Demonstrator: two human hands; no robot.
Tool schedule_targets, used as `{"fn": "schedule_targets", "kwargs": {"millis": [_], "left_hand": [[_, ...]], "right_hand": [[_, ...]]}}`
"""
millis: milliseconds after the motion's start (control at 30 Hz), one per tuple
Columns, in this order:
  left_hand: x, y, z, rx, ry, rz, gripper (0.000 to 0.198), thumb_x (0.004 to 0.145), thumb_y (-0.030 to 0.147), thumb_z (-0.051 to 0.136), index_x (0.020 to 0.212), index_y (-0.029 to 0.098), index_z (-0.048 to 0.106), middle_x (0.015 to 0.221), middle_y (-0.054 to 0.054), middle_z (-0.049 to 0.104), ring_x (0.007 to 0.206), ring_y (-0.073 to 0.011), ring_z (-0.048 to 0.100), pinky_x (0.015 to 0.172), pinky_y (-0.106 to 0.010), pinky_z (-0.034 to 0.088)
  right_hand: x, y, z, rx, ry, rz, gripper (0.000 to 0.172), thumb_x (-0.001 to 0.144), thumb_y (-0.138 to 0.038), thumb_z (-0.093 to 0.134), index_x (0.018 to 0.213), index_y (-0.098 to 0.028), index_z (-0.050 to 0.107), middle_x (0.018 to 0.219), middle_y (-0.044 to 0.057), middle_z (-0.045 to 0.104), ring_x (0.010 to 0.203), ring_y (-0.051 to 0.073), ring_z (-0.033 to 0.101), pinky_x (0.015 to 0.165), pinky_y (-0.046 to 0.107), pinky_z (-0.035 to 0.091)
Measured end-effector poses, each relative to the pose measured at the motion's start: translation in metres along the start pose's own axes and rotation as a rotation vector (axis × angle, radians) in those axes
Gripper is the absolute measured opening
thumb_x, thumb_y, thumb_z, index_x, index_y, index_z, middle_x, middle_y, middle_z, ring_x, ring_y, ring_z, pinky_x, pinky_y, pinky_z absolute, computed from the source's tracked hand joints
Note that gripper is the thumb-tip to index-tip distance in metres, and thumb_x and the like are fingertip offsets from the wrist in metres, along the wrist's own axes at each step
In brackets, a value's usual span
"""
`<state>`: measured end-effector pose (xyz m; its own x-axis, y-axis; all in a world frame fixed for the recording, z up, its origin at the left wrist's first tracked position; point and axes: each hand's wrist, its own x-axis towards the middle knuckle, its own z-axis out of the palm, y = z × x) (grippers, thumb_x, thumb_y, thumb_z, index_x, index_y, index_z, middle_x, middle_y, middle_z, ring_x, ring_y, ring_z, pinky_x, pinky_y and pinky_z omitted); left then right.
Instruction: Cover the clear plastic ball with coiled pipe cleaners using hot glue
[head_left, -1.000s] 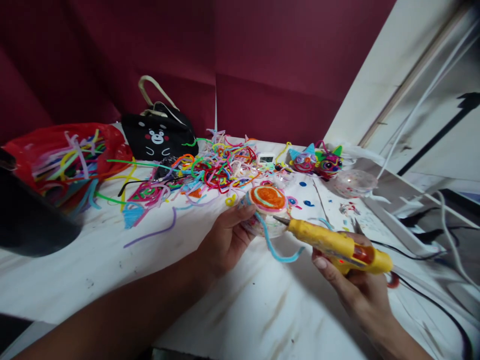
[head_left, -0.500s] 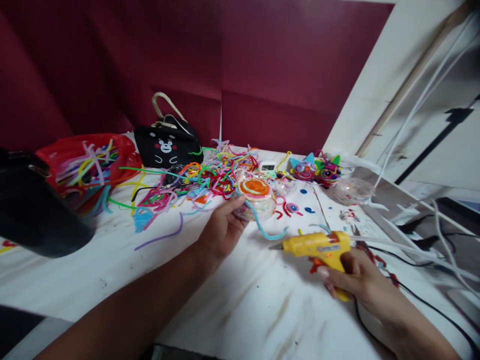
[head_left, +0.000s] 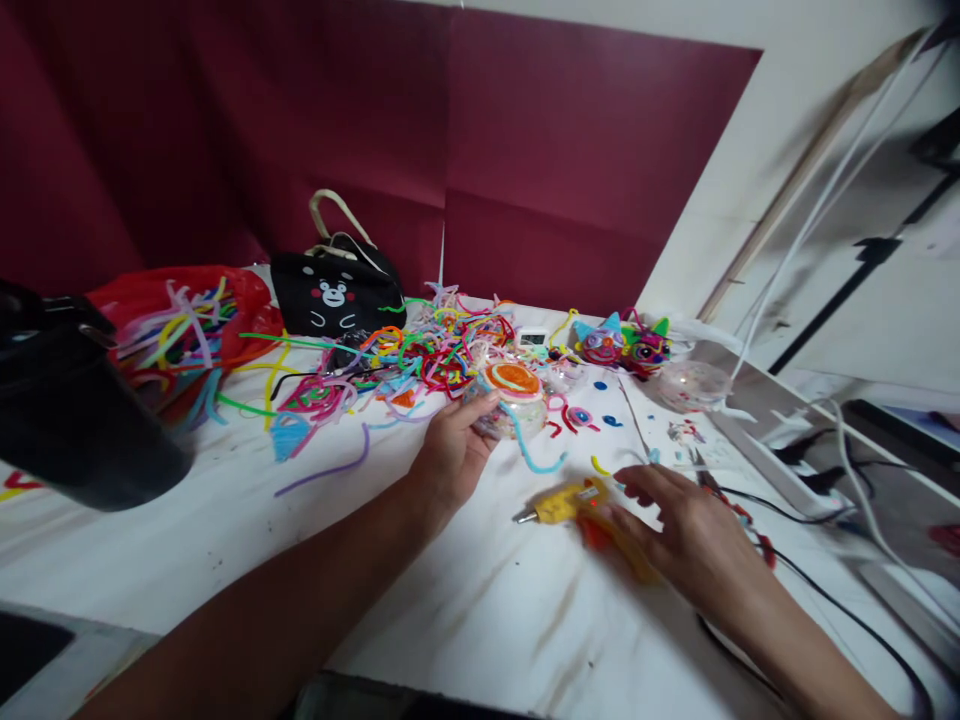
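Observation:
My left hand is closed round a clear ball topped with an orange pipe-cleaner spiral, holding it just above the white table. A light blue pipe cleaner trails from the ball down to the table. A yellow glue gun lies on the table with its nozzle pointing left. My right hand rests over the gun's handle with fingers stretched out and loose.
A heap of coloured pipe cleaners lies behind the ball. A black bear bag and a red bag stand at the back left, a black container at the left. Two pipe-cleaner cat heads, another clear ball and cables are at the right.
My right hand drew the glue gun away from the ball, lowered it and laid it on the table, then loosened its fingers. My left hand kept the ball.

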<state>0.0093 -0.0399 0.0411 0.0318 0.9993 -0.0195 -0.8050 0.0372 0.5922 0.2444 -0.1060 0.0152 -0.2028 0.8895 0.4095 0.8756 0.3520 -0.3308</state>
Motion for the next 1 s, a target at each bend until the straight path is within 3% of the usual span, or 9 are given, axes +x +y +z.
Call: {"fn": "schedule_targets", "kwargs": {"millis": [67, 133, 300, 433, 533, 667, 867, 1000], "left_hand": [[-0.001, -0.003, -0.001, 0.022, -0.007, -0.001, 0.018, 0.075, 0.001, 0.065, 0.09, 0.011, 0.067, 0.08, -0.004, 0.073, 0.071, -0.0113, 0.069, 0.067, -0.02, 0.054], [-0.003, -0.005, -0.001, 0.043, -0.046, 0.003, 0.023, 0.074, 0.003, 0.067, 0.095, 0.012, 0.068, 0.084, -0.004, 0.074, 0.073, -0.0123, 0.069, 0.071, -0.022, 0.055], [-0.008, -0.008, 0.001, 0.082, -0.105, 0.018, 0.03, 0.075, 0.006, 0.067, 0.104, 0.013, 0.067, 0.092, -0.006, 0.076, 0.079, -0.0154, 0.072, 0.076, -0.025, 0.056], [-0.009, -0.008, 0.0, 0.086, -0.129, 0.017, 0.033, 0.074, 0.006, 0.069, 0.106, 0.013, 0.067, 0.096, -0.007, 0.076, 0.085, -0.0168, 0.073, 0.08, -0.027, 0.056], [-0.009, -0.008, -0.001, 0.084, -0.149, 0.022, 0.035, 0.074, 0.007, 0.07, 0.108, 0.014, 0.067, 0.097, -0.007, 0.076, 0.091, -0.0186, 0.072, 0.086, -0.03, 0.055], [-0.009, -0.007, 0.0, 0.094, -0.132, 0.009, 0.039, 0.075, 0.007, 0.069, 0.113, 0.013, 0.065, 0.097, -0.009, 0.077, 0.088, -0.0201, 0.073, 0.087, -0.033, 0.055], [-0.01, -0.009, 0.001, 0.135, -0.146, -0.036, 0.044, 0.078, 0.008, 0.067, 0.121, 0.011, 0.062, 0.104, -0.011, 0.076, 0.094, -0.0219, 0.072, 0.092, -0.036, 0.054], [-0.009, -0.011, 0.0, 0.149, -0.148, -0.063, 0.044, 0.079, 0.009, 0.067, 0.122, 0.01, 0.062, 0.106, -0.011, 0.076, 0.094, -0.0219, 0.072, 0.092, -0.036, 0.055]], "right_hand": [[0.004, -0.02, -0.002, 0.057, 0.058, -0.099, 0.027, 0.09, -0.045, 0.058, 0.104, -0.022, 0.063, 0.1, 0.011, 0.068, 0.089, 0.025, 0.066, 0.076, 0.037, 0.051], [0.011, -0.038, 0.001, 0.162, 0.015, -0.138, 0.027, 0.09, -0.041, 0.06, 0.109, -0.022, 0.059, 0.105, 0.011, 0.066, 0.097, 0.026, 0.063, 0.083, 0.038, 0.051], [0.03, -0.058, 0.017, 0.3, -0.071, -0.112, 0.019, 0.087, -0.033, 0.061, 0.099, -0.022, 0.052, 0.097, 0.007, 0.067, 0.091, 0.024, 0.063, 0.08, 0.037, 0.049], [0.036, -0.058, 0.02, 0.472, -0.157, -0.045, 0.01, 0.089, -0.028, 0.055, 0.097, -0.022, 0.052, 0.084, 0.002, 0.066, 0.068, 0.015, 0.06, 0.063, 0.027, 0.045], [0.036, -0.056, 0.017, 0.577, -0.18, -0.014, 0.013, 0.093, -0.033, 0.052, 0.093, -0.02, 0.056, 0.073, -0.001, 0.061, 0.062, 0.013, 0.054, 0.058, 0.024, 0.042], [0.038, -0.05, 0.011, 0.569, -0.123, 0.039, 0.024, 0.093, -0.04, 0.054, 0.085, -0.019, 0.061, 0.072, 0.0, 0.059, 0.064, 0.014, 0.051, 0.058, 0.025, 0.039], [0.046, -0.034, 0.007, 0.513, 0.055, -0.021, 0.019, 0.093, -0.035, 0.057, 0.085, -0.019, 0.065, 0.078, 0.002, 0.063, 0.068, 0.014, 0.054, 0.062, 0.026, 0.04], [0.05, -0.026, 0.009, 0.544, 0.079, -0.023, 0.017, 0.091, -0.033, 0.06, 0.084, -0.019, 0.067, 0.077, 0.001, 0.064, 0.068, 0.014, 0.055, 0.062, 0.026, 0.04]]}}
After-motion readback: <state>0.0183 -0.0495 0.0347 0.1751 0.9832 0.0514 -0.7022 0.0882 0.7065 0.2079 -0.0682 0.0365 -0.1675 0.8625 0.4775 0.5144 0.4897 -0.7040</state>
